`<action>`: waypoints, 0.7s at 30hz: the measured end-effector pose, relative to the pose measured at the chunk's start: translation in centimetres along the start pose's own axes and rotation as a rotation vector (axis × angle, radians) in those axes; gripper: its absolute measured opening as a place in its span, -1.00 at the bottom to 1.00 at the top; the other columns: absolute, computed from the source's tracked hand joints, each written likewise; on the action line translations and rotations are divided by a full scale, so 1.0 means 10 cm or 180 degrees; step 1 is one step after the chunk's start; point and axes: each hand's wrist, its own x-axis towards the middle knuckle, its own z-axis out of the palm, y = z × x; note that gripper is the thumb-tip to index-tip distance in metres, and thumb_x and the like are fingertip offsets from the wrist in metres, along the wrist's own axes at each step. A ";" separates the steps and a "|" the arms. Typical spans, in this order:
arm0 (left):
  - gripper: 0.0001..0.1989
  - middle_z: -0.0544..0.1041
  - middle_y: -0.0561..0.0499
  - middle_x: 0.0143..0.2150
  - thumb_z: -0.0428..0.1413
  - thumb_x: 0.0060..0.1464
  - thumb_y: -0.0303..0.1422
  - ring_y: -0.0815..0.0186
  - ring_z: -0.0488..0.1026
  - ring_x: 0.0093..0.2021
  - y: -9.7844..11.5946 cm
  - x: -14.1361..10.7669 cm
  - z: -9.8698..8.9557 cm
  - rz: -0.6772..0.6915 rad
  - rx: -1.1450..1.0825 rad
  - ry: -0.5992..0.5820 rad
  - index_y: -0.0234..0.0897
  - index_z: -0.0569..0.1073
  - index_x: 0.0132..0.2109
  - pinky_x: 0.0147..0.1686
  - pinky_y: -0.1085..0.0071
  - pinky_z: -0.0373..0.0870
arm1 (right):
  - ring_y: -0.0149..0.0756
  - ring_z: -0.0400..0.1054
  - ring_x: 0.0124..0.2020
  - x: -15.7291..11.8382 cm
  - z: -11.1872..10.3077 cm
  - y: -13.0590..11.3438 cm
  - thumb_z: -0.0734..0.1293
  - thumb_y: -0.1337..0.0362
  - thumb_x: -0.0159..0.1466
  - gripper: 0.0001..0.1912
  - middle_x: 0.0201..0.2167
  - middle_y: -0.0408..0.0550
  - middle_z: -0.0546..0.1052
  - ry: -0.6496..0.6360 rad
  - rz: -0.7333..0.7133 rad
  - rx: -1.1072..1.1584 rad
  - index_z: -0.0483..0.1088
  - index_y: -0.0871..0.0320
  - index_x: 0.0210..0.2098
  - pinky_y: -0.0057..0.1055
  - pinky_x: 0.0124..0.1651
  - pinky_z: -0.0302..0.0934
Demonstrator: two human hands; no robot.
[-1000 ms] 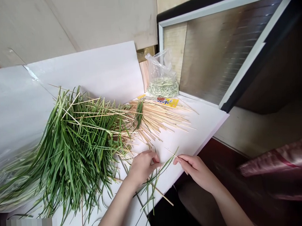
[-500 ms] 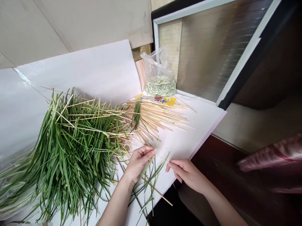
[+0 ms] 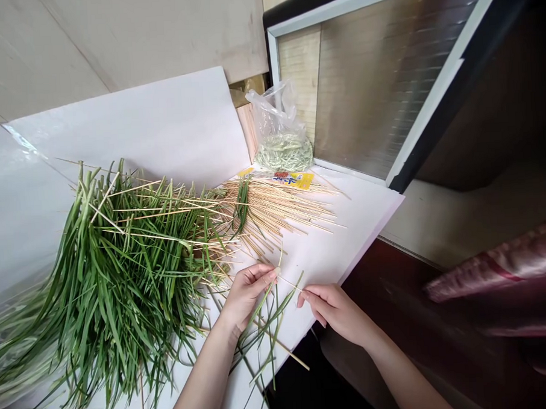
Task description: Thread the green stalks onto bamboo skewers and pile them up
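My left hand (image 3: 254, 290) is closed, its thumb and fingertips pinching a few garlic chives (image 3: 273, 319) whose leaves hang below and beside it. Between my two hands runs a thin pale bamboo skewer (image 3: 289, 283), its left end at the left fingertips. My right hand (image 3: 334, 313) pinches the skewer's other end between thumb and forefinger. Just how the chives meet the skewer is hidden by the left fingers. To the left lies a large heap of garlic chives (image 3: 118, 283), with several skewers across its top.
A fan of bamboo skewers (image 3: 277, 207) lies behind my hands on the white table (image 3: 346, 225), near a yellow packet label (image 3: 299, 180). At the back stands a clear bag of pale green strips (image 3: 284, 150) beside a framed glass panel (image 3: 363, 92). The table's edge runs under my right hand.
The view has shifted slightly, so the heap and background sit a little further left. Both hands keep their pinch, with hardly any movement between them.
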 end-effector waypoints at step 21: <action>-0.78 0.56 0.04 -0.42 0.40 -0.09 -0.28 0.42 0.41 -0.39 0.00 -0.03 0.02 0.0052 -0.0006 0.0122 -0.32 0.63 -0.32 -0.30 0.51 0.30 | -0.36 0.09 -0.65 -0.01 0.00 -0.01 0.14 0.12 0.49 -0.60 -0.71 -0.28 0.22 0.0009 -0.0004 0.0002 0.44 0.15 -0.35 -0.44 -0.46 0.02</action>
